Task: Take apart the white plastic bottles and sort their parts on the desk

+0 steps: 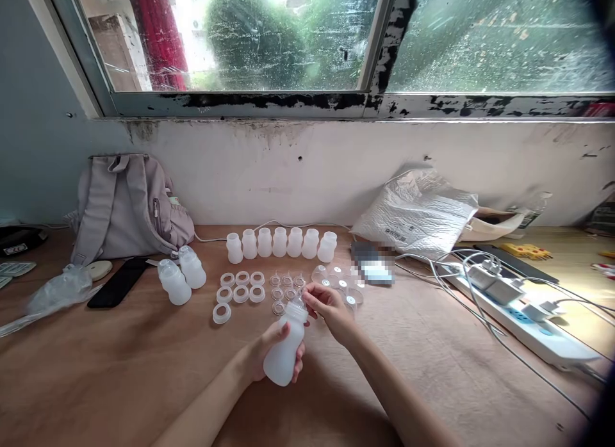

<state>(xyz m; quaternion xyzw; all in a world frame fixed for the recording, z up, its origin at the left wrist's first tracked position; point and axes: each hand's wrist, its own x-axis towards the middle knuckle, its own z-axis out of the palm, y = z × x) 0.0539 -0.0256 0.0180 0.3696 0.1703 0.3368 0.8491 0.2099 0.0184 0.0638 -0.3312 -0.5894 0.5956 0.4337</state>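
Observation:
A frosted white baby bottle (pixel 283 352) is tilted in my left hand (pixel 269 351), whose thumb and fingers wrap round its body. At the bottle's top, my right hand (pixel 331 309) pinches what looks like a clear nipple (pixel 298 301); its fingers partly hide it. Just beyond lie several clear nipples (pixel 276 293) in short rows. To their left are several white collar rings (pixel 241 294). Several clear domed caps (pixel 354 298) lie behind my right hand. A row of open frosted bottles (pixel 279 242) stands at the back.
Two frosted bottles (pixel 175 283) with tops on stand at left, near a black phone (pixel 118 283), a plastic bag (pixel 60 292) and a grey backpack (pixel 125 210). At right are a power strip (pixel 523 312) with trailing cables, a silver bag (pixel 418 207) and a partly blurred object (pixel 377 271).

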